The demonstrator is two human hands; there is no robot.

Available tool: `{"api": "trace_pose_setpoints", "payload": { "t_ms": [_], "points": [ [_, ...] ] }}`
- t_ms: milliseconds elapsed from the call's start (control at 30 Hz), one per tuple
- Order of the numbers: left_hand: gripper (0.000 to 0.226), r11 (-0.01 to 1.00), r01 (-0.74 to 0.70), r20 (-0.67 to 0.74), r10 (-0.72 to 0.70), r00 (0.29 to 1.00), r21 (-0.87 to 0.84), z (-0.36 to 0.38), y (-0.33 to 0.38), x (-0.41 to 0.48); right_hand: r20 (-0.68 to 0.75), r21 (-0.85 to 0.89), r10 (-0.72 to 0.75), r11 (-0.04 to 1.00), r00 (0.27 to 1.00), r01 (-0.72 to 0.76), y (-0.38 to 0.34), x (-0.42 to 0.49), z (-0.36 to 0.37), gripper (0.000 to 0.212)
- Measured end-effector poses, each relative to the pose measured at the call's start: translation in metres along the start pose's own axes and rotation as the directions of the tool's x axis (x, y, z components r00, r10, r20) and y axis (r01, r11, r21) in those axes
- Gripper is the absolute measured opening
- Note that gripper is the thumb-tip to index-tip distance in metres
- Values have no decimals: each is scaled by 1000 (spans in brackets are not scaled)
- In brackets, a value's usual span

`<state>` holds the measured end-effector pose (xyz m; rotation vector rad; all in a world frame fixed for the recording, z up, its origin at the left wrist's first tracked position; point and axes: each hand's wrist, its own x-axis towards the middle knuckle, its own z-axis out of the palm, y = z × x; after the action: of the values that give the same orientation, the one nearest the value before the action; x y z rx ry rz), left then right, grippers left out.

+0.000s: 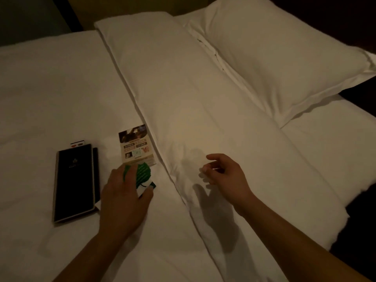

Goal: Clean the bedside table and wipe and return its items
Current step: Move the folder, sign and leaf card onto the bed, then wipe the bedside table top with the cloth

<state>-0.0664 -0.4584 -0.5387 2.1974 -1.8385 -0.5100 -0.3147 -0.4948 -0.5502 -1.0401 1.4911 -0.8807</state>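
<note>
Several bedside items lie on the white bed sheet (50,88). A black folder (76,182) with a small emblem sits at the left, a small card with red marks (77,143) showing at its top edge. A printed leaflet stand (136,146) lies just right of it. My left hand (124,198) grips a green-and-white leaf-shaped card (143,176) directly below the leaflet, fingers wrapped on it. My right hand (225,171) hovers over the folded white duvet (193,98), fingers loosely curled and apart, holding nothing.
A white pillow (284,58) lies at the upper right. The duvet's folded edge runs diagonally from the top centre to the bottom. Dark floor or furniture shows at the far right edge and the top left corner. The room is dim.
</note>
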Motion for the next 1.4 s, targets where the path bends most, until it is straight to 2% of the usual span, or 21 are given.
{"api": "trace_pose_setpoints", "payload": {
  "t_ms": [133,233,433,767,1000,1167,1400],
  "points": [
    [79,995,-97,52,97,994,-6,9,49,-4,-45,15,-36,999,998,37,-7,-16,-38,27],
    [79,983,-179,49,181,982,-31,15,87,-9,-106,-32,-96,995,990,93,-12,-32,-71,28],
    [79,947,-321,55,322,945,-19,20,157,-21,-188,-95,-132,989,973,116,-9,-65,-131,30],
    [79,890,-456,104,453,885,7,45,259,-63,-359,-37,-133,991,924,129,17,-112,-216,26],
    [78,800,-599,143,597,790,-29,84,351,-111,-491,41,-76,993,868,110,46,-157,-296,26],
    [75,714,-698,187,693,697,-46,114,405,-151,-603,82,-37,991,797,108,69,-198,-350,22],
    [74,627,-776,248,764,596,-66,150,461,-202,-669,109,15,991,743,78,100,-252,-408,27]
  ]
}}
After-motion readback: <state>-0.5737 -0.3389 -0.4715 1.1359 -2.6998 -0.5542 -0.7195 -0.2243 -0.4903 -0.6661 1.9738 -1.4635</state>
